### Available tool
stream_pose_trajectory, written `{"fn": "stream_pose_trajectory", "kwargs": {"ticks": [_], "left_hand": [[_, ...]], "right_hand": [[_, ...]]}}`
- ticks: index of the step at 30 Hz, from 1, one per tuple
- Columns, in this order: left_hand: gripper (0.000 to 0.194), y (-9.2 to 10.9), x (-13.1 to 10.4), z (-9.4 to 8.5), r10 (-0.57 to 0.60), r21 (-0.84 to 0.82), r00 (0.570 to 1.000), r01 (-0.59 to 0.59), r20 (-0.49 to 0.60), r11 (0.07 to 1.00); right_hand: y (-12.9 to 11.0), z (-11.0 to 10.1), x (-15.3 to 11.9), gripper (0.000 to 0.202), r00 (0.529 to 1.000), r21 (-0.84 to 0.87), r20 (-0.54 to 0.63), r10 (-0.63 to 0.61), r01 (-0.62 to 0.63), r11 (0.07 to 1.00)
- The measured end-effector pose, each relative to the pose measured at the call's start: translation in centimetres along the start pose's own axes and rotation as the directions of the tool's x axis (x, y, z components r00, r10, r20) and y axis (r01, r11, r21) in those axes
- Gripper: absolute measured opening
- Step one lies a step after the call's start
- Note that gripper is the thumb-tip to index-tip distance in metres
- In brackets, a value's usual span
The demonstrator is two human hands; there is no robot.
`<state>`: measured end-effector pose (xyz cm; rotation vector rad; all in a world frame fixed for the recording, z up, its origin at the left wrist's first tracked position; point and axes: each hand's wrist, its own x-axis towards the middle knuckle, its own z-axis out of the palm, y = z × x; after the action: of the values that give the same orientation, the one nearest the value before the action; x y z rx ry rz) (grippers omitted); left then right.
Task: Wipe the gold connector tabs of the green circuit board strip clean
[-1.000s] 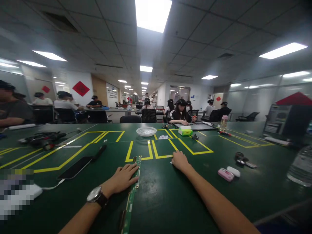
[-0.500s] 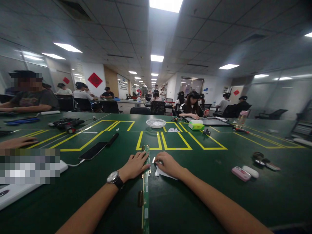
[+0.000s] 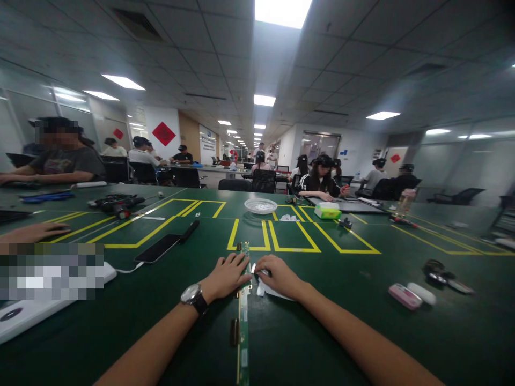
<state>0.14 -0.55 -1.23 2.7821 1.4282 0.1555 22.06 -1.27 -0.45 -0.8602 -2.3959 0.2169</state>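
A long, narrow green circuit board [image 3: 244, 343] lies on the green table, running away from me. My left hand [image 3: 228, 274] rests on its upper part, fingers spread, palm down. Just right of the board, my right hand [image 3: 277, 274] is closed, its fingertips pinched at the board's edge beside a small shiny piece [image 3: 253, 268]. What the fingertips grip is too small to make out. White paper [image 3: 263, 288] lies partly under my right hand.
A clear round dish [image 3: 260, 206] stands ahead. To the left are a phone [image 3: 159, 248], a power strip [image 3: 36, 316], tools [image 3: 116, 203] and another person's hand [image 3: 36, 231]. Pink and white cases [image 3: 405, 296] lie right, and a green-white pack [image 3: 327, 210] farther back.
The whole view has shifted slightly, so things appear a little to the right. Both hands keep nearly the same place at the board.
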Motion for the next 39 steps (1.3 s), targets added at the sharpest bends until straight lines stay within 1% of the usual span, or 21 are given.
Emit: {"fn": "stream_pose_trajectory", "kwargs": {"ticks": [5,11,14,24,30,33,35,39], "left_hand": [[0.060,-0.1,0.0,0.1,0.011,-0.024,1.000,-0.010,0.019,1.000],[0.059,-0.1,0.1,-0.2,0.005,-0.033,0.999,-0.004,0.043,0.999],[0.059,0.0,0.0,-0.5,0.011,-0.063,0.998,-0.007,0.064,0.998],[0.061,0.0,0.1,-0.6,0.008,-0.120,0.993,0.007,0.117,0.993],[0.059,0.4,0.0,-1.3,0.009,-0.114,0.991,0.006,0.133,0.993],[0.059,0.6,-0.1,-1.6,0.009,-0.116,0.989,0.008,0.146,0.993],[0.060,0.6,-0.1,-1.6,0.008,-0.115,0.988,0.010,0.154,0.993],[0.061,0.3,0.0,-1.3,0.014,-0.119,0.989,0.003,0.149,0.993]], "right_hand": [[0.5,-0.8,0.2,0.020,0.994,0.042,0.048,-0.097,0.095,0.995],[1.1,-1.0,0.5,0.021,0.981,0.075,0.074,-0.181,0.175,0.982],[1.1,-1.2,0.6,0.021,0.975,0.089,0.086,-0.203,0.195,0.977],[1.5,-1.5,1.0,0.024,0.964,0.116,0.122,-0.234,0.221,0.968],[2.0,-1.3,1.1,0.025,0.957,0.129,0.127,-0.261,0.245,0.961],[1.9,-1.4,1.0,0.025,0.960,0.131,0.123,-0.252,0.236,0.963],[1.8,-1.5,0.9,0.029,0.963,0.136,0.134,-0.236,0.218,0.966],[1.4,-2.1,1.0,0.044,0.963,0.146,0.184,-0.198,0.172,0.974]]}}
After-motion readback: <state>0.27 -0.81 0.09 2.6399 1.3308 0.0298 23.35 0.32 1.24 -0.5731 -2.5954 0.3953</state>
